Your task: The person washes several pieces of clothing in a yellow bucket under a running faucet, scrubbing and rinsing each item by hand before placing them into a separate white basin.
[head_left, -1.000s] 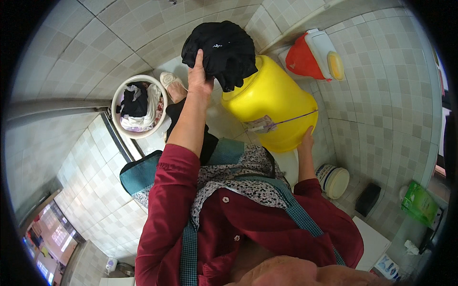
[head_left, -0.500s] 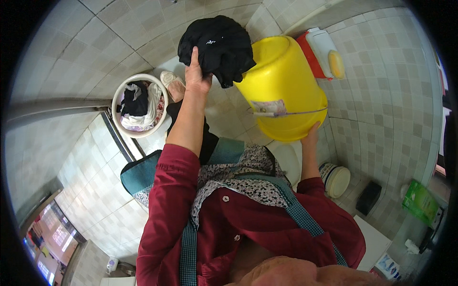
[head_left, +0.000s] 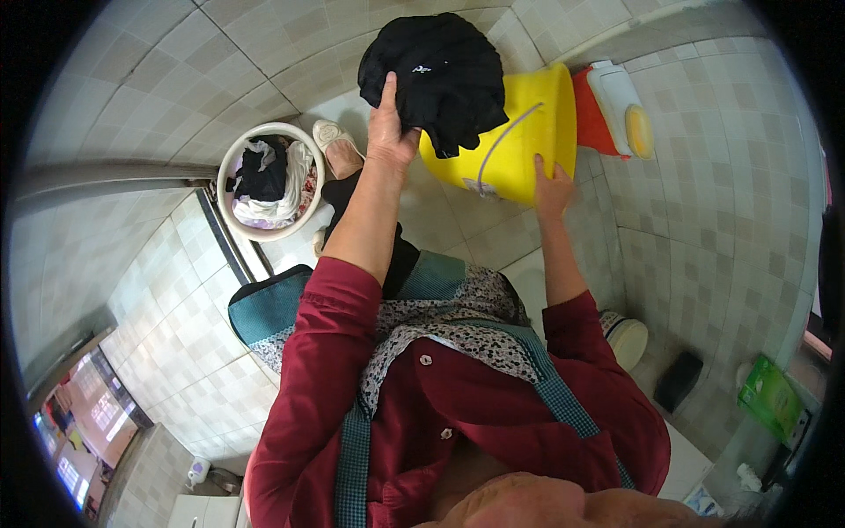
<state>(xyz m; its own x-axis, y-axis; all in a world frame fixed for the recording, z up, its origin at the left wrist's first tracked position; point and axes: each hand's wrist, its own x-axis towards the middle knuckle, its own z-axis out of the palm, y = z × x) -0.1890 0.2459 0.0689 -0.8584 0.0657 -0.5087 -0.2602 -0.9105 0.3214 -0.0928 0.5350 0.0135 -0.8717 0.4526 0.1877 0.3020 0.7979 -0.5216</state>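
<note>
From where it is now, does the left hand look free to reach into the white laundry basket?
Probably not right away: the left hand is gripping the black garment, raised off to the side of the basket, though nothing blocks the way.

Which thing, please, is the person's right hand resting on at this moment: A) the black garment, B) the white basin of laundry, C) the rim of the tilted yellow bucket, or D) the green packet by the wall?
C: the right hand lies on the rim of the yellow bucket, which is tipped on its side, while the left hand grips the black garment.
</note>
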